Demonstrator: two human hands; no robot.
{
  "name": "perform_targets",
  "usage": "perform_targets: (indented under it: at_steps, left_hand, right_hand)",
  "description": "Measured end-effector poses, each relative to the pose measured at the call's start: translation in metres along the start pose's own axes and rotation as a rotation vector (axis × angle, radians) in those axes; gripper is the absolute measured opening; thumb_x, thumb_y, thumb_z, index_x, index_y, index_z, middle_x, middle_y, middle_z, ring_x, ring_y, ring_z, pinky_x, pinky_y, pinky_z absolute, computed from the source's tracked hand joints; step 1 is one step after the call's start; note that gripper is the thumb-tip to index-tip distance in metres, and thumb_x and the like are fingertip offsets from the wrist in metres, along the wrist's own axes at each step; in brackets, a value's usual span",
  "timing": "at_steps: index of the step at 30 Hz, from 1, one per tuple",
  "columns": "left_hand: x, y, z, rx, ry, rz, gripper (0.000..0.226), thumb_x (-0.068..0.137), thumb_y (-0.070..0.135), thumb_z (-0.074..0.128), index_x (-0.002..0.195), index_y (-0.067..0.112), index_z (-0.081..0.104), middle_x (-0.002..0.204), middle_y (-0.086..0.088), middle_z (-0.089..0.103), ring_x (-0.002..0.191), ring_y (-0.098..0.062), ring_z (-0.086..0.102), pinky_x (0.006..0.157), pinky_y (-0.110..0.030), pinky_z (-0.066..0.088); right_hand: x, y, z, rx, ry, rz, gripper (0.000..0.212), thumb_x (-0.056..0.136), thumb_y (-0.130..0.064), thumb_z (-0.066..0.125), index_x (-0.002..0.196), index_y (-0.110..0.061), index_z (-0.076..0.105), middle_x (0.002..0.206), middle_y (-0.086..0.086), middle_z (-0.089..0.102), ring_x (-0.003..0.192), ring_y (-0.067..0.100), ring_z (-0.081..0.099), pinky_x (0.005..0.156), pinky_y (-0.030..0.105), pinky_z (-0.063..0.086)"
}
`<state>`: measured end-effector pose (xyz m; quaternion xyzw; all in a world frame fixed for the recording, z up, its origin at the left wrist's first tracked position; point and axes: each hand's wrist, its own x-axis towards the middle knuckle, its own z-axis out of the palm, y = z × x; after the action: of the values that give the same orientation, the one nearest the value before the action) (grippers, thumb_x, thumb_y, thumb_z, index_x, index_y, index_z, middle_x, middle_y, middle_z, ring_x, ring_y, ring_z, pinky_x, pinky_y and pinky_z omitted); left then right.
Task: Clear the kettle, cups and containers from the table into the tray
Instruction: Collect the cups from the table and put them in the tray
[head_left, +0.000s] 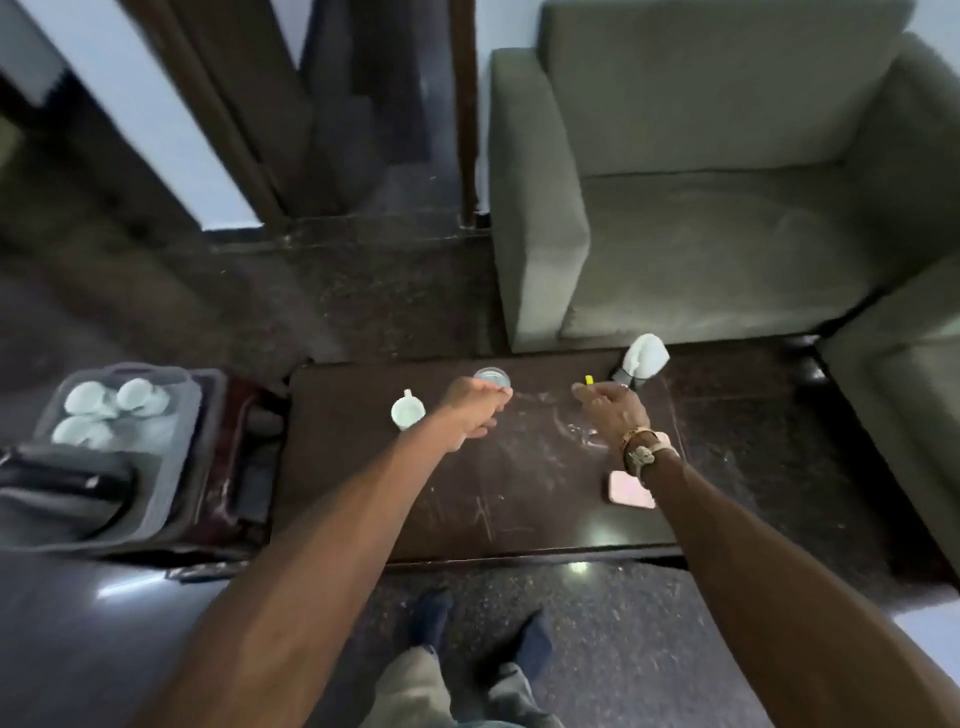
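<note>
Dark, scratched table (467, 509) before a grey sofa (701, 218): the left hand (475, 410) curls against a clear container (492, 376) near the far edge, and blur hides whether it grips. A white cup (408, 411) stands just left of it. The right hand (613, 410), fingers loosely bent, reaches beside a yellow item (589, 380). Bare tabletop lies nearer the person. The tray (205, 410), holding cups (85, 400) and kettle (57, 483), sits off the table's left end.
</note>
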<state>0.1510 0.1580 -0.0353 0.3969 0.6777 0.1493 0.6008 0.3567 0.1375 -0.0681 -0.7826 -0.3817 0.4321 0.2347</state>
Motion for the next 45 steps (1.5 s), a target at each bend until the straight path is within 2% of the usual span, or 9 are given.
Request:
perform_targets:
  at_steps: [4,11,17,23,28,34,36,40,45]
  left_hand:
    - [-0.001,-0.015,-0.033,-0.098,0.102,-0.032,0.020,0.093,0.031,0.066,0.107,0.018,0.068,0.095,0.001,0.066,0.083,-0.016,0.061,0.080,-0.030,0.051]
    - [0.004,-0.064,-0.085,-0.202,0.148,-0.141,0.012,0.095,0.027,0.063,0.101,0.017,0.066,0.100,-0.002,0.063,0.088,-0.018,0.058,0.073,-0.026,0.049]
    - [0.016,-0.069,-0.142,-0.247,0.188,-0.134,0.015,0.095,0.024,0.063,0.106,0.015,0.067,0.100,-0.005,0.065,0.089,-0.020,0.061,0.089,-0.035,0.052]
    - [0.037,-0.067,-0.188,-0.275,0.252,-0.121,0.024,0.095,0.027,0.062,0.113,0.012,0.067,0.105,-0.004,0.068,0.092,-0.019,0.063,0.089,-0.034,0.053]
    - [0.073,-0.119,-0.181,-0.314,0.262,-0.228,0.023,0.095,0.024,0.062,0.113,0.012,0.067,0.106,-0.006,0.069,0.089,-0.018,0.063,0.075,-0.027,0.053]
    - [0.133,-0.217,-0.135,-0.365,0.187,-0.392,0.023,0.095,0.021,0.063,0.115,0.010,0.068,0.100,-0.008,0.069,0.083,-0.020,0.065,0.079,-0.036,0.056]
    - [0.156,-0.238,-0.124,-0.375,0.180,-0.409,0.028,0.093,0.022,0.064,0.118,0.009,0.068,0.095,-0.007,0.069,0.075,-0.017,0.063,0.074,-0.032,0.054]
    - [0.202,-0.252,-0.119,-0.328,0.209,-0.391,0.037,0.086,0.036,0.071,0.118,0.018,0.069,0.108,0.000,0.073,0.099,-0.019,0.070,0.096,-0.035,0.054]
    - [0.247,-0.242,-0.131,-0.245,0.311,-0.326,0.037,0.085,0.036,0.071,0.118,0.019,0.068,0.112,0.000,0.072,0.105,-0.021,0.069,0.097,-0.038,0.054]
  right_hand:
    - [0.004,-0.034,0.033,-0.100,-0.087,-0.105,0.041,0.078,-0.056,0.064,0.088,-0.017,0.075,0.076,0.003,0.068,0.075,0.026,0.063,0.081,0.046,0.057]
    - [0.006,-0.037,0.111,-0.182,-0.263,-0.051,0.068,0.048,-0.067,0.054,0.098,-0.026,0.074,0.101,0.007,0.074,0.092,0.029,0.071,0.084,0.044,0.059]
    - [0.016,-0.072,0.155,-0.201,-0.344,-0.059,0.062,0.072,-0.050,0.070,0.126,-0.022,0.059,0.118,0.009,0.065,0.107,0.031,0.065,0.093,0.047,0.055]
    - [0.021,-0.115,0.188,-0.090,-0.317,-0.004,0.061,0.056,-0.041,0.077,0.111,-0.020,0.061,0.107,0.004,0.072,0.100,0.022,0.068,0.095,0.042,0.054]
    - [0.051,-0.068,0.233,-0.282,-0.392,-0.008,0.048,0.081,-0.030,0.072,0.127,-0.020,0.058,0.120,0.009,0.066,0.108,0.030,0.065,0.094,0.048,0.054]
    - [0.093,0.022,0.290,-0.403,-0.497,0.142,0.074,0.049,-0.050,0.082,0.113,-0.021,0.060,0.102,-0.003,0.071,0.091,0.023,0.064,0.083,0.043,0.054]
    - [0.106,0.037,0.303,-0.458,-0.496,0.110,0.064,0.060,-0.043,0.086,0.116,-0.023,0.060,0.103,-0.003,0.070,0.097,0.021,0.065,0.089,0.040,0.054]
    - [0.138,0.033,0.320,-0.517,-0.462,0.037,0.063,0.070,-0.035,0.084,0.127,-0.021,0.059,0.115,0.000,0.068,0.109,0.022,0.063,0.098,0.040,0.050]
    - [0.183,0.016,0.334,-0.489,-0.433,-0.037,0.070,0.069,-0.031,0.086,0.131,-0.021,0.056,0.114,0.000,0.066,0.105,0.018,0.064,0.093,0.034,0.051]
